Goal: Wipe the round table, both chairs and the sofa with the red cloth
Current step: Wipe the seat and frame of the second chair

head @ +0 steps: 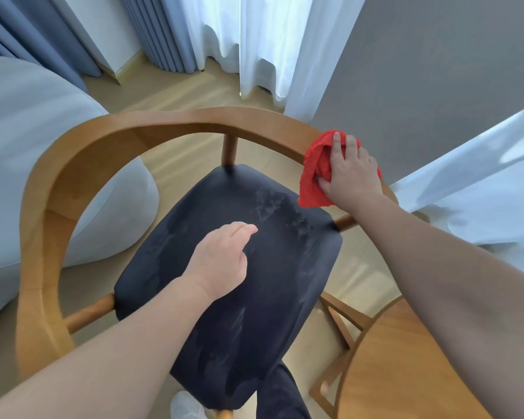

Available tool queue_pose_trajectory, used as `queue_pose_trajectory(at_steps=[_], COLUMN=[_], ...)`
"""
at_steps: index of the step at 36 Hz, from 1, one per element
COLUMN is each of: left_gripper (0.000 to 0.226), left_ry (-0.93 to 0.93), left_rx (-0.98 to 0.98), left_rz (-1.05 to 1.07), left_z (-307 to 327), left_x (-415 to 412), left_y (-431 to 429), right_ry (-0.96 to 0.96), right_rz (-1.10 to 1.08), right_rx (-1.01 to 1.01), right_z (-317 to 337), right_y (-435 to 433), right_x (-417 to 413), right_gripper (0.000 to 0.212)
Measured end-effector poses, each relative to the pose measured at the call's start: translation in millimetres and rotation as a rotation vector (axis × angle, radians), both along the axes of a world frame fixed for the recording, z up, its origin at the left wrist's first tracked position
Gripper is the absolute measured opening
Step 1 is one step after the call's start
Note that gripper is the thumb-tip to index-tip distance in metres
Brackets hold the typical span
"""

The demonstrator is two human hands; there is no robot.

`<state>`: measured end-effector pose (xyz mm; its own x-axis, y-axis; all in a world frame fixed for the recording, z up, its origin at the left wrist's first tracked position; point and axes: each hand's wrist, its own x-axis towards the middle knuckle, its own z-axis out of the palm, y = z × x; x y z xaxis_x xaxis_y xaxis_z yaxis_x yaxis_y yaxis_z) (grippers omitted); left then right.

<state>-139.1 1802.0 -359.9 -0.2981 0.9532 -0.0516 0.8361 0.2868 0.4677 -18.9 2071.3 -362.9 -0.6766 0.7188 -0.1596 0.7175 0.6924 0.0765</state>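
A wooden chair [73,164] with a curved armrest rail and a dark navy seat [254,297] fills the middle of the head view. The red cloth [315,173] lies bunched on the right part of the rail. My right hand [350,173] grips it, fingers curled over the top and thumb tucked into the folds. My left hand [221,261] hovers above the seat with fingers loosely curled, holding nothing. The seat shows pale wipe streaks. The round wooden table [406,367] shows at the lower right.
A pale grey sofa [43,176] stands close to the chair on the left. White sheer curtains [270,40] and blue drapes [164,31] hang at the back. A grey wall [436,71] rises on the right, with white fabric [481,192] below it. Light wood floor lies around the chair.
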Motion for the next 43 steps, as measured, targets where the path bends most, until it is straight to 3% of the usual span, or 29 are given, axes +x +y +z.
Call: queue_pose_trajectory(at_steps=[19,29,31,35,39,43], left_gripper=[0.046,0.047,0.047,0.046,0.041,0.038], left_ry=[-0.018,-0.021,-0.022,-0.018,-0.005,-0.032], left_rx=[-0.051,-0.086,-0.104,-0.139,-0.120,-0.048], left_rz=[-0.021,-0.026,-0.024,-0.006,0.013,0.026], left_z=[26.9,48.1,57.9,84.7,123.0,171.2], left_x=[13.8,15.2,14.7,6.8,-3.9,-10.5], left_y=[-0.1,-17.0,-21.1,-30.1,-46.7,-73.2], right_ry=[0.026,0.045,0.052,-0.008,-0.123,0.047], right_rz=[-0.188,-0.429,-0.522,-0.545,-0.379,-0.166], right_rx=[-0.074,-0.218,-0.271,-0.201,-0.147,-0.267], right_z=[-5.2,1.0,2.5,21.8,64.6,123.4], right_y=[-9.0,-20.2,-21.7,-28.9,-53.2,-110.9], right_x=[64.5,80.0,84.6,99.5,105.0,74.9], right_gripper=[0.090,0.093,0.085,0.030,0.019,0.012])
